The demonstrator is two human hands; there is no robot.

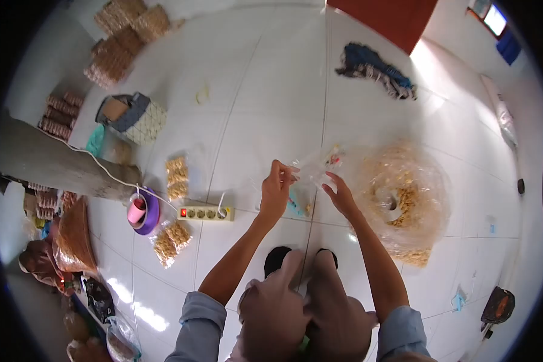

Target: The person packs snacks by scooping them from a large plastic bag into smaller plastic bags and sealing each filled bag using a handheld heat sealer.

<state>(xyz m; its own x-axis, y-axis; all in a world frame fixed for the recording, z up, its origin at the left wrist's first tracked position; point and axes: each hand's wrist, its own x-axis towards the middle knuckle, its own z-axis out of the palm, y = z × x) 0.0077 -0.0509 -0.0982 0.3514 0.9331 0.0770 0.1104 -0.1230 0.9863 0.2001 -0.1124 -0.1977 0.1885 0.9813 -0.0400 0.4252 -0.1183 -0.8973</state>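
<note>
My left hand is closed in a pinch at the edge of a thin clear plastic bag. Colored print shows on the plastic just beyond my fingers. Beside the bag's right side, my right hand has its thumb and fingers apart; whether they touch the film is hard to tell. A large clear sack of yellowish snack pieces stands open to the right of this hand. Some blue-printed plastic lies on the floor between my hands.
A power strip with a white cord lies left of my hands. Around it are filled snack packs and a purple basin holding a pink cup. A grey pillar stands further left. Dark cloth lies ahead.
</note>
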